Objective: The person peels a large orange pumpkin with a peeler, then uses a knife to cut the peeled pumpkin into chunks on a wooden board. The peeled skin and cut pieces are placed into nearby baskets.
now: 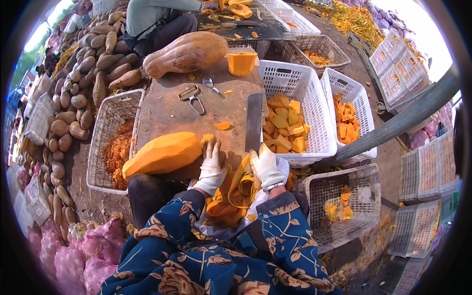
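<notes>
My gloved left hand (212,169) rests at the near end of the peeled orange pumpkin (162,152), its fingertips by a small cut piece. My gloved right hand (264,164) is closed around the handle of a wide-bladed knife (253,120), which lies flat along the right side of the wooden board (169,114). Long peel strips (236,193) heap on a cloth in my lap, below both hands. Farther up the board are a Y-shaped peeler (191,99), a spoon (211,85), a pumpkin wedge (222,126), an unpeeled pumpkin (186,53) and a hollow cut pumpkin section (241,63).
White crates of pumpkin chunks (300,77) (344,83) stand at the right, above a crate with scraps (343,177). A crate of orange pulp (115,99) stands left. Whole pumpkins (99,88) pile beyond it. A co-worker (155,22) sits ahead. A curved pole (402,114) crosses the right side.
</notes>
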Tool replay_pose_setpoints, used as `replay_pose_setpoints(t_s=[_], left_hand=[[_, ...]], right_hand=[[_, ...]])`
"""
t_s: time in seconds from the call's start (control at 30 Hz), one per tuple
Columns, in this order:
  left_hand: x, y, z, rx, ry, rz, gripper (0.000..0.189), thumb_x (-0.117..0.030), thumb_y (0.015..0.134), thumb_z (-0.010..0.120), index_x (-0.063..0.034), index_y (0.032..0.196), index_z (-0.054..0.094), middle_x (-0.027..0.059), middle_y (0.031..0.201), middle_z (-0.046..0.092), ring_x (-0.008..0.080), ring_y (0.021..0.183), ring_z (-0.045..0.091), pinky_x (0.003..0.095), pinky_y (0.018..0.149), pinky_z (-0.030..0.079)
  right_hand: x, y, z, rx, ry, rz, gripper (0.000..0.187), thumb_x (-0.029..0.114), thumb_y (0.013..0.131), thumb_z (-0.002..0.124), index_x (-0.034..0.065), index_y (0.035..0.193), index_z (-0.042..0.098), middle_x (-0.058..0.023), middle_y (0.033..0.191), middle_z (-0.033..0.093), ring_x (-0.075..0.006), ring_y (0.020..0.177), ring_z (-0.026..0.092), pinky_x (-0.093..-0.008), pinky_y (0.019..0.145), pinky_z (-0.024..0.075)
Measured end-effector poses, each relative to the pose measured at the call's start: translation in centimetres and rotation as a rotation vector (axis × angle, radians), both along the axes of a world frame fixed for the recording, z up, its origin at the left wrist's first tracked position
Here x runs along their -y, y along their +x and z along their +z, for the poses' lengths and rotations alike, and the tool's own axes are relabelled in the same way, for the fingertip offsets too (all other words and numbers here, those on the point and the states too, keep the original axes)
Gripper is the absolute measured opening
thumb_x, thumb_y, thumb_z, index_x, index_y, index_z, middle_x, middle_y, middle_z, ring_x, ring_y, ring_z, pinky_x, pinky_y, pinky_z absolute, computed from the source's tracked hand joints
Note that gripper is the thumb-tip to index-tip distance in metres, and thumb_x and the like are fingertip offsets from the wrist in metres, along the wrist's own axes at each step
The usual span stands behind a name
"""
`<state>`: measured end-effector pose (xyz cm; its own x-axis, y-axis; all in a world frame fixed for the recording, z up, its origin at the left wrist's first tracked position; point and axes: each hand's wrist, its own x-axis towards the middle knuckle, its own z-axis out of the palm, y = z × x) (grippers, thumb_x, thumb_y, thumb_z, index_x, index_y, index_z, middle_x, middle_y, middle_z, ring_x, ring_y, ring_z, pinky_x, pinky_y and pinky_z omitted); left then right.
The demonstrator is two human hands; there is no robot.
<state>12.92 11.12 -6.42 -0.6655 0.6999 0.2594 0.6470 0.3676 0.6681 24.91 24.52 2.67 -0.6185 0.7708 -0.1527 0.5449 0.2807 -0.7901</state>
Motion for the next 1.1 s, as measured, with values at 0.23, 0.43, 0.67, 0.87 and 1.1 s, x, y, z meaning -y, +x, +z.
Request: replay_pose_setpoints(t_s=[0.23,0.43,0.67,0.87,1.1], left_hand=[[-5.0,-2.8,-2.2,-0.119,-0.095,0.25,0.07,-0.037,0.09,0.062,-0.0126,0.15,0.035,0.0245,0.158,0.019,0.0473,0.144,0.02,0.0589,0.116,0.017],[-9.2,-5.7,-1.4,-0.236,-0.457,0.329,0.045,-0.03,0.088,0.064,-0.0268,0.132,0.059,0.0142,0.147,0.043,0.044,0.134,0.037,0.0506,0.108,0.034],[-4.1,-0.5,-1.7,-0.175,-0.005,-0.175,0.024,-0.015,0.085,0.065,-0.0159,0.109,0.067,0.0078,0.117,0.061,0.0361,0.116,0.051,0.0466,0.1,0.041],[3.7,8.1,0.3,0.166,-0.234,-0.414,0.031,-0.021,0.091,0.059,-0.0134,0.121,0.063,0.0135,0.132,0.052,0.0379,0.123,0.049,0.0462,0.103,0.042],[7.2,2.1,6.4,-0.164,-0.113,-0.28,0.054,-0.013,0.08,0.073,-0.0107,0.131,0.055,0.0168,0.139,0.047,0.038,0.123,0.051,0.0439,0.102,0.045]], right_hand=[[-0.5,1.1,5.8,0.104,-0.015,0.007,0.033,0.034,0.093,0.058,0.0057,0.111,0.059,-0.0193,0.09,0.07,-0.0417,0.086,0.067,-0.0463,0.073,0.0525],[-0.8,1.6,6.1,-0.093,-0.171,0.001,0.029,0.022,0.094,0.059,0.0024,0.115,0.058,-0.0144,0.085,0.069,-0.0282,0.076,0.068,-0.0345,0.072,0.0525],[-1.4,1.7,3.1,-0.319,-0.245,-0.047,0.021,0.006,0.095,0.056,-0.0031,0.114,0.056,-0.0098,0.093,0.066,-0.0162,0.077,0.06,-0.0303,0.07,0.0497],[-1.5,2.0,-0.1,-0.368,-0.181,-0.051,0.015,0.016,0.097,0.059,0.0022,0.101,0.057,-0.0047,0.066,0.062,-0.0131,0.055,0.059,-0.0277,0.05,0.0463],[-0.6,2.2,-0.1,-0.011,0.008,-0.009,0.015,0.01,0.095,0.058,-0.0005,0.104,0.055,-0.0032,0.07,0.06,-0.0135,0.059,0.057,-0.0285,0.056,0.047]])
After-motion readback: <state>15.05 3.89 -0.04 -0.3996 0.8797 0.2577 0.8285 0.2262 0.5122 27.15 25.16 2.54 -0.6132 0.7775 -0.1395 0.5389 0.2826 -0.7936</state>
